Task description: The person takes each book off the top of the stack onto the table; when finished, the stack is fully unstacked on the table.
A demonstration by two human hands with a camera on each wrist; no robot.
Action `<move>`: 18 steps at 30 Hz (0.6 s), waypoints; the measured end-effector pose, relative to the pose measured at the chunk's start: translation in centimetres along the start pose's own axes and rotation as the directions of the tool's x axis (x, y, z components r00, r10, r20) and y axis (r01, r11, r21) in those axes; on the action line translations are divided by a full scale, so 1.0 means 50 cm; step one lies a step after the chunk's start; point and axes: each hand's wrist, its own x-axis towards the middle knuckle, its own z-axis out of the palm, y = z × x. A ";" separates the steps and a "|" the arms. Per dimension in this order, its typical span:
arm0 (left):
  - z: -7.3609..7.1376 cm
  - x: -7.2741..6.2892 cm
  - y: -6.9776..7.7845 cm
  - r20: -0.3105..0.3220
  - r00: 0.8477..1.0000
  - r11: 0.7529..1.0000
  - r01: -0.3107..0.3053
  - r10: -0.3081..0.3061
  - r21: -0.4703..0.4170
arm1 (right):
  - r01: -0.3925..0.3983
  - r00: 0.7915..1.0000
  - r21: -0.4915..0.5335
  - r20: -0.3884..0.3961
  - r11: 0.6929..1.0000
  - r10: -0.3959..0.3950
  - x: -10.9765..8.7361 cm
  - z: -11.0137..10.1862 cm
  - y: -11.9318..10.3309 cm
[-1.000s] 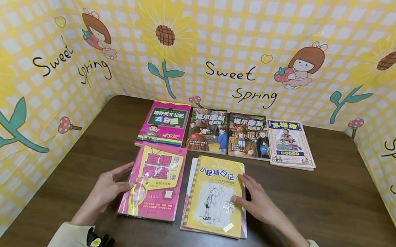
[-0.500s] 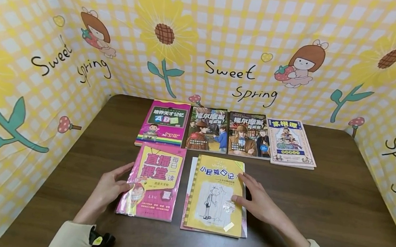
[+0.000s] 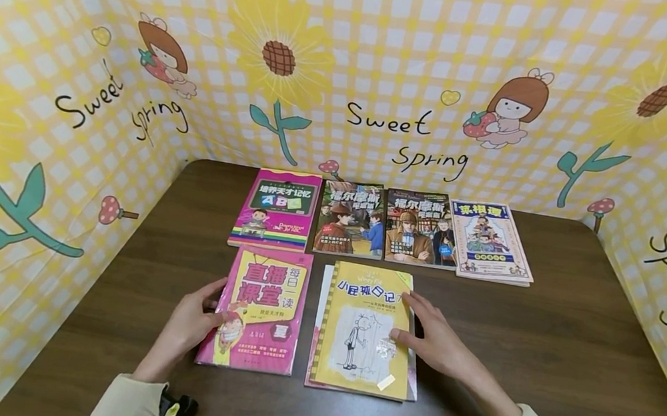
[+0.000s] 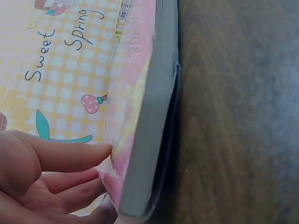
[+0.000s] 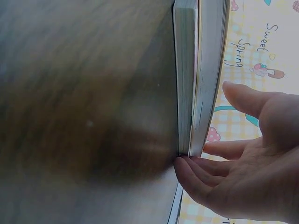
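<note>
My left hand [image 3: 191,318] pinches the left edge of a pink paperback book [image 3: 263,335], thumb on its cover and the other fingers at the side. In the left wrist view, a dark gap shows beneath the pages of this book [image 4: 152,116]. My right hand [image 3: 436,335] touches the right side of a yellow book [image 3: 359,344]. Its thumb lies over the cover edge in the head view, while in the right wrist view the fingers [image 5: 194,179] reach along the page edges. Under the yellow book lies a paler, wider book [image 3: 411,379], mostly hidden.
Behind them stands a row of flat books: a magenta ABC book [image 3: 275,212], two dark detective books [image 3: 350,220], and a white-and-blue book [image 3: 491,243]. All lie on a brown wooden table [image 3: 571,365], enclosed by yellow checked cloth [image 3: 397,47].
The pink book has shifted slightly toward the front edge, with my left hand moving a little right. My right hand and the yellow book have stayed put.
</note>
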 end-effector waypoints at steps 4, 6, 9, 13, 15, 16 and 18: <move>0.006 0.000 0.005 0.003 0.999 0.997 -0.041 0.041 0.061 | -0.006 1.000 -0.003 -0.005 1.000 0.006 0.000 0.002 -0.001; 0.009 -0.002 0.006 0.003 0.998 0.993 -0.058 0.058 0.100 | -0.008 1.000 -0.003 -0.005 1.000 0.008 0.000 0.002 -0.001; 0.015 -0.004 0.009 0.003 0.997 0.985 -0.071 0.071 0.157 | -0.007 1.000 -0.002 -0.007 1.000 0.007 0.000 0.002 -0.002; 0.019 -0.007 0.012 0.009 0.998 0.976 -0.060 0.059 0.208 | -0.002 1.000 -0.006 -0.009 1.000 0.002 0.000 0.002 -0.004; 0.021 -0.008 0.012 0.009 0.999 0.973 -0.054 0.054 0.226 | 0.000 1.000 -0.009 -0.012 1.000 -0.001 0.000 0.003 -0.004; 0.022 -0.009 0.012 0.010 0.999 0.972 -0.052 0.051 0.229 | 0.002 1.000 -0.011 -0.015 1.000 -0.003 0.000 0.004 -0.004; 0.024 -0.010 0.013 0.012 0.999 0.971 -0.048 0.046 0.233 | 0.006 1.000 -0.015 -0.021 1.000 -0.007 0.000 0.006 -0.004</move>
